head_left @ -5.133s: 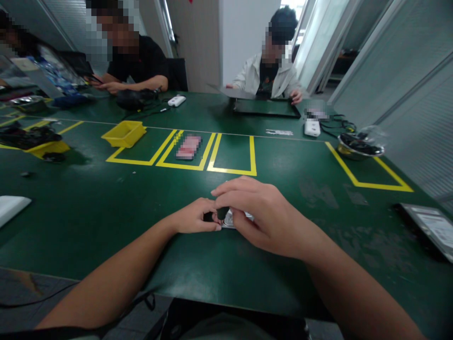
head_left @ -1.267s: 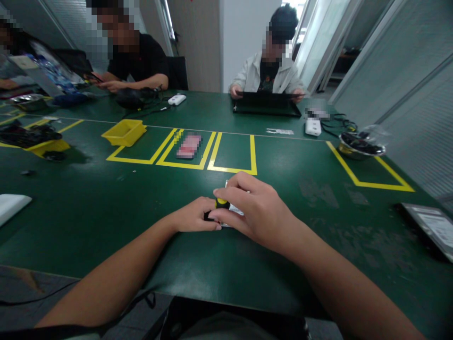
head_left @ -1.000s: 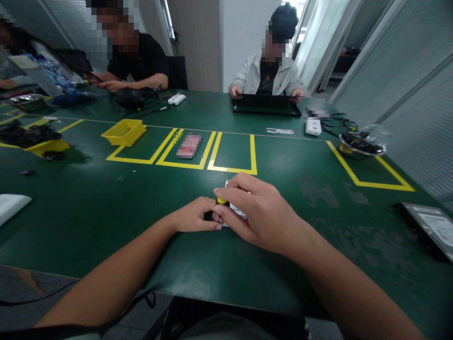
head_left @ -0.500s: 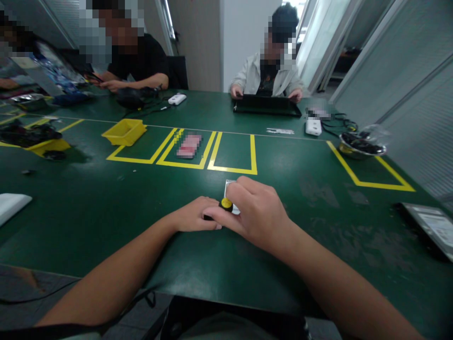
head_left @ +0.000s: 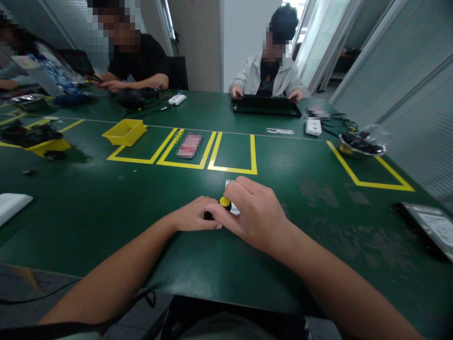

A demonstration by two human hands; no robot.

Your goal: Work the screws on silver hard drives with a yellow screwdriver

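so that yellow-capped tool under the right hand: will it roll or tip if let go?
Probably tips: the yellow-capped tool stands upright on a narrow end, steadied by the right hand and left hand. Its round cap suggests it could roll on the flat table. It looks small, so likely light; most of it is hidden.

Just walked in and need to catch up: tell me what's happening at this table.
The person wearing the camera has both hands together on the green table. The right hand grips a small yellow-capped tool, tip down on a flat silvery part; the left hand steadies it. Two people opposite handle their own things, one a black tray.
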